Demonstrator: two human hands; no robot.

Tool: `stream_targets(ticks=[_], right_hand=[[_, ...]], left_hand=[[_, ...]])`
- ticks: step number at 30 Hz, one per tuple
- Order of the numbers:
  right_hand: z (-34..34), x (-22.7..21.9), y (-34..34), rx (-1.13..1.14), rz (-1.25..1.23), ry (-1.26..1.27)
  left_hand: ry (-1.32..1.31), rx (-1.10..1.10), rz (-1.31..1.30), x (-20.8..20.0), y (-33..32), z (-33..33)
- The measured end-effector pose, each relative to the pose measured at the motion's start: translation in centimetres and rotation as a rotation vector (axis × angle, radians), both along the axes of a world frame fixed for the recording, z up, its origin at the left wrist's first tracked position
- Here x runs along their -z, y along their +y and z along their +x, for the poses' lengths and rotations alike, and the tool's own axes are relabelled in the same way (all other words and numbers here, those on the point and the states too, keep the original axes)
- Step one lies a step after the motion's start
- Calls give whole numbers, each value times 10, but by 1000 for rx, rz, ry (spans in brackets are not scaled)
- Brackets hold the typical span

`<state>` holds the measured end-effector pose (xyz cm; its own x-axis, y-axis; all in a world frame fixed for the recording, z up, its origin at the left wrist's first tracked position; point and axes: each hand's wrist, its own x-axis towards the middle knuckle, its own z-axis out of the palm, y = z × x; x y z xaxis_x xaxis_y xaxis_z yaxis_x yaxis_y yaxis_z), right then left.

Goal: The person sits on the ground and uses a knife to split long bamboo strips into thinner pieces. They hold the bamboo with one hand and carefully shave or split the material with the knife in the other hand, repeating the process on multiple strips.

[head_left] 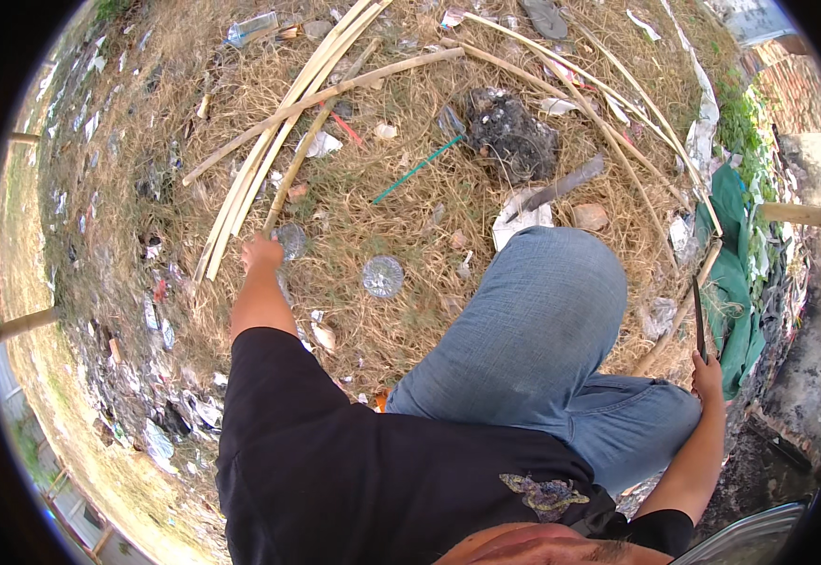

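On the left, my left hand [261, 252] is closed round the near end of a brown stick [295, 168]. The stick slants away from me across the dry grass, beside several pale split strips [274, 141] and under another crossing stick [373, 73]. At the far right, my right hand [708, 375] grips the handle of a knife, whose dark narrow blade [699, 315] points away from me. Beside that blade lie a long wooden stick [679, 315] and a green cloth or sheet [738, 282].
My bent knee [542, 292] fills the middle. Ahead of it lie a charred dark lump [512, 134], a flat grey-brown blade-like piece [566, 184], a white scrap [521, 223] and a clear round plastic piece [382, 276]. More long sticks [608, 127] lie ahead right. Litter covers the left ground.
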<state>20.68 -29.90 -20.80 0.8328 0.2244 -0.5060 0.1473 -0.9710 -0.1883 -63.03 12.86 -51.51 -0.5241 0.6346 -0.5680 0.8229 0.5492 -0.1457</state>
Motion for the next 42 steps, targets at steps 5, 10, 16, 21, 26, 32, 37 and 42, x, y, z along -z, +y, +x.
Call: stream_targets(ticks=[5,10,16,21,26,32,37,42], right_hand=[[2,4,13,-45,-12,-19],[-9,-4,16,-58,-38,-6],[-3,-2,24,-74,-23,26],[-6,-1,27,-86,-14,27],[3,6,20,-98,41,36],[5,7,11,-109,45,5],[1,5,4,-55,65,46],[-7,-2,8,-23,118,79]], left_hand=[[17,31,7,17,-4,-10],[64,48,194,-10,-26,16],[-4,58,385,-18,-51,9],[-77,20,462,-50,-70,24],[-20,130,581,-49,-105,8],[-77,338,623,-58,-154,1],[-222,408,559,-76,-189,21],[-317,448,632,-78,-188,32]])
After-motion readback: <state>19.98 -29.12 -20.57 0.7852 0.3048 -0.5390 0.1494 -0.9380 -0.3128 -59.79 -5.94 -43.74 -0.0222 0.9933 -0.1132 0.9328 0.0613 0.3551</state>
